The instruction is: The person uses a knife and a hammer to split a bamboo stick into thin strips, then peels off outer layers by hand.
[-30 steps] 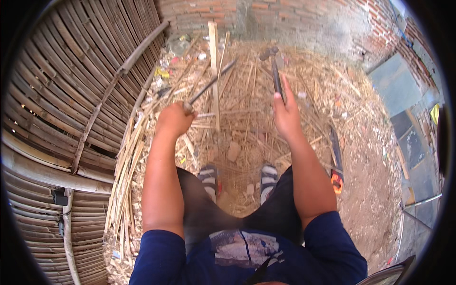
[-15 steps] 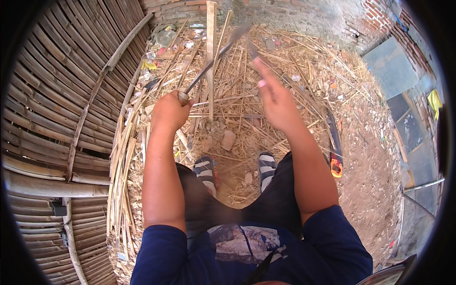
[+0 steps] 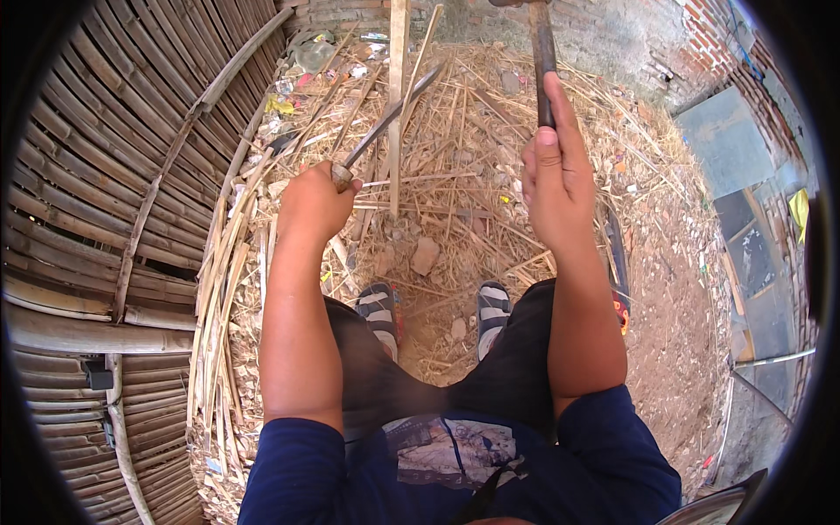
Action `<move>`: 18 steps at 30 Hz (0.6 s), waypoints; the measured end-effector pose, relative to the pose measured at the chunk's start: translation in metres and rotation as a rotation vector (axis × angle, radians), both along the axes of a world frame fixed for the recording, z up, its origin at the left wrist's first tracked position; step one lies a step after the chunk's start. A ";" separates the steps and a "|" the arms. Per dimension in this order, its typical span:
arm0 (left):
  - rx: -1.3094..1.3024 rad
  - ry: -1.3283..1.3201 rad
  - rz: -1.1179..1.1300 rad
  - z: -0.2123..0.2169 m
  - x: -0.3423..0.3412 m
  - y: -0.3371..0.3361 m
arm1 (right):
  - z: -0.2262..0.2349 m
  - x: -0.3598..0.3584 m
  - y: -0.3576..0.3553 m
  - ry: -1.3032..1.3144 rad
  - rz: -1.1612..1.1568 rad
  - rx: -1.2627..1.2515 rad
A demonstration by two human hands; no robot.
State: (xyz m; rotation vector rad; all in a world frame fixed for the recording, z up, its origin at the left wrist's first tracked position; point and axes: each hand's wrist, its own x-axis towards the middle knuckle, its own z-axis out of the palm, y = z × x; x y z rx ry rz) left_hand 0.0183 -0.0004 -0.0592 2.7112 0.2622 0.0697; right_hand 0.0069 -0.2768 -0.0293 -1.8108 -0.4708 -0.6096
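Observation:
My left hand (image 3: 317, 201) is closed around the wooden handle of a large knife like a machete (image 3: 371, 140). Its long dark blade points up and to the right, crossing a pale upright strip of wood or bamboo (image 3: 396, 52). I cannot tell how deep the blade sits in the strip. My right hand (image 3: 562, 179) grips the dark handle of a hammer (image 3: 542, 57), with the index finger laid along it. The hammer's head is at the top edge and partly cut off, raised apart from the knife.
Split strips (image 3: 437, 188) and straw litter the ground before my feet, with a brick piece (image 3: 426, 256) among them. A saw (image 3: 619, 254) lies beyond my right forearm, partly hidden. A bamboo slat wall (image 3: 96, 175) stands left; a brick wall (image 3: 604, 44) closes the far side.
My right hand has swung up and to the right with the hammer, away from the knife's blade tip. My left hand has stayed nearly in place, and the knife's blade is less blurred.

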 end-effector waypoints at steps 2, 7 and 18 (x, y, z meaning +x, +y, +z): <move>-0.009 0.012 0.002 0.001 -0.002 -0.001 | -0.010 0.005 0.005 0.097 0.031 -0.134; 0.009 -0.010 0.027 0.005 -0.001 0.002 | -0.057 0.022 0.013 0.545 0.156 -0.523; -0.010 0.011 0.025 0.001 -0.003 0.004 | 0.003 0.002 0.004 0.179 -0.007 -0.039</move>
